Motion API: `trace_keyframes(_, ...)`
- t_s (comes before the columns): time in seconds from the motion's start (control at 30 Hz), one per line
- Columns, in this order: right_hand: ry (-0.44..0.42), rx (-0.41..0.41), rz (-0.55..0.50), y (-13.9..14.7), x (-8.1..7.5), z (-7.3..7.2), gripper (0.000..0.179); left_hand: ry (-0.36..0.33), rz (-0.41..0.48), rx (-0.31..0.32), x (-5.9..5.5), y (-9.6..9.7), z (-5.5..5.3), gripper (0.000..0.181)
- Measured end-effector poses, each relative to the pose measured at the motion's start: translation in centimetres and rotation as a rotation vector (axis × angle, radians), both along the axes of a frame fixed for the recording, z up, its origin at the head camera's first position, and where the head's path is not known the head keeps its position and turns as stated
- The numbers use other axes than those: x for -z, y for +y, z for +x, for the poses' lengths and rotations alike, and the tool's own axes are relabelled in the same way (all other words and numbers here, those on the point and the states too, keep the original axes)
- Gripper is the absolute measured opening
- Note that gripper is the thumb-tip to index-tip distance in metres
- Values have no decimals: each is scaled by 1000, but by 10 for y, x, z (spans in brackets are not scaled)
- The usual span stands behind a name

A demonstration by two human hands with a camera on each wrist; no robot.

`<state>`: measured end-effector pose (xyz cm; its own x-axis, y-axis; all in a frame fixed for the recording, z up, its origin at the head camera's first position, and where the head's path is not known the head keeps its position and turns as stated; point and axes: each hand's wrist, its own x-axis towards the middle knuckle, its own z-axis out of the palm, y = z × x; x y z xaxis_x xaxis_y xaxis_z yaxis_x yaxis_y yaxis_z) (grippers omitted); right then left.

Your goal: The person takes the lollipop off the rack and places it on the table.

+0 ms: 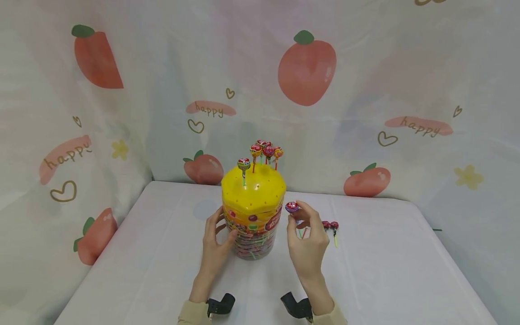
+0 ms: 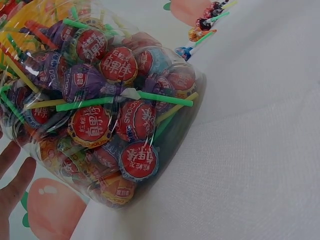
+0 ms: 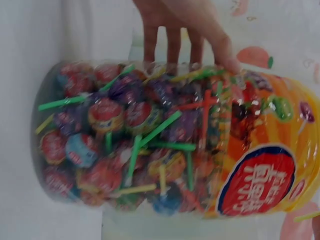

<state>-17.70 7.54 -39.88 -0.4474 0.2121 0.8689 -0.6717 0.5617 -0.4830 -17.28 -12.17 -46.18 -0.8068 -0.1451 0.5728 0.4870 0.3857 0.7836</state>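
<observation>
A clear plastic jar full of wrapped lollipops stands upright on the table, under a yellow lid with small holes. Several lollipops stick up from the lid's far part, and one lollipop stands at its left. My left hand holds the jar's left side, with the thumb in front and the fingers behind, as the right wrist view shows. Just right of the lid, my right hand pinches a purple-and-red lollipop, apart from the jar. A yellow stick end shows beside that hand.
Several loose lollipops lie on the white table behind and right of my right hand; the left wrist view shows them in a row. A printed cloth backdrop encloses the back and sides.
</observation>
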Motion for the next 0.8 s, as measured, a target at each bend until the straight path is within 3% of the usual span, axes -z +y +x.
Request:
trace_keyframes(0.37, -39, 27, -27, 30, 13, -11, 40, 5, -3, 3, -2, 0, 1, 67)
trace_keyframes(0.8, -294, 85, -95, 78, 34, -30, 37, -15, 16, 16, -3, 0, 1, 66)
